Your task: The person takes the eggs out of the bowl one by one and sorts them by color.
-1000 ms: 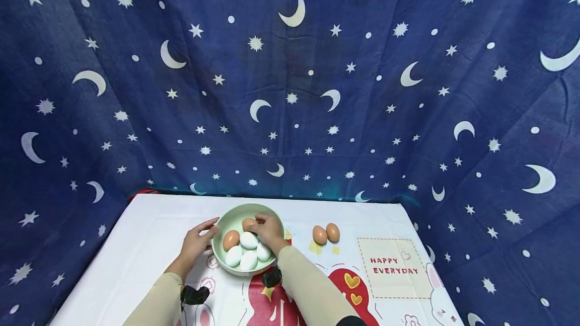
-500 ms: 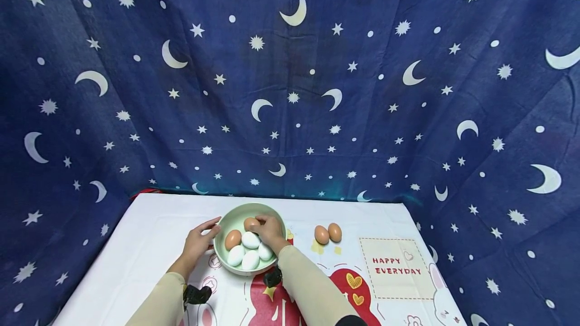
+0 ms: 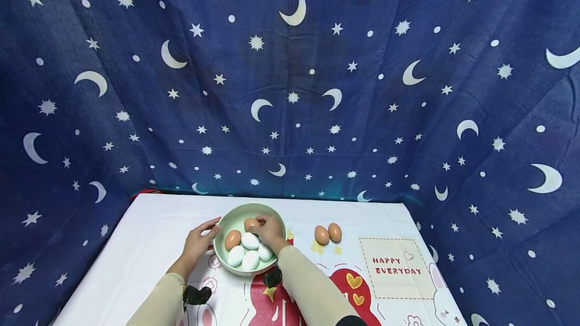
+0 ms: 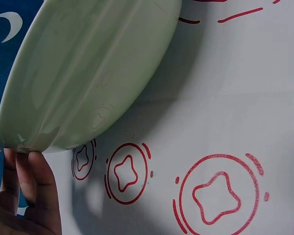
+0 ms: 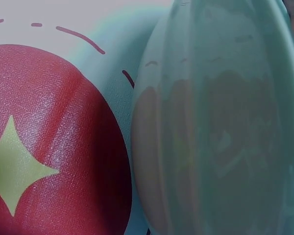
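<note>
A pale green bowl [image 3: 244,207] stands on the table in the head view. Inside it are several white eggs [image 3: 250,260], a brown egg [image 3: 233,239] at the left and a second brown egg [image 3: 250,224] farther back. My left hand [image 3: 198,240] grips the bowl's left edge, and in the left wrist view its fingers [image 4: 41,181] touch the outer wall. Reaching over the right rim, my right hand [image 3: 270,230] pinches the rear brown egg, which it partly covers. Only the bowl's outside [image 5: 225,122] and a bit of that hand appear in the right wrist view.
Two brown eggs [image 3: 328,234] lie side by side on the white printed tablecloth [image 3: 158,225], right of the bowl. A dark blue curtain [image 3: 290,114] with moons and stars hangs behind the table and at its sides.
The whole head view has shifted very slightly. Both hands, the bowl and the eggs keep the same places relative to one another.
</note>
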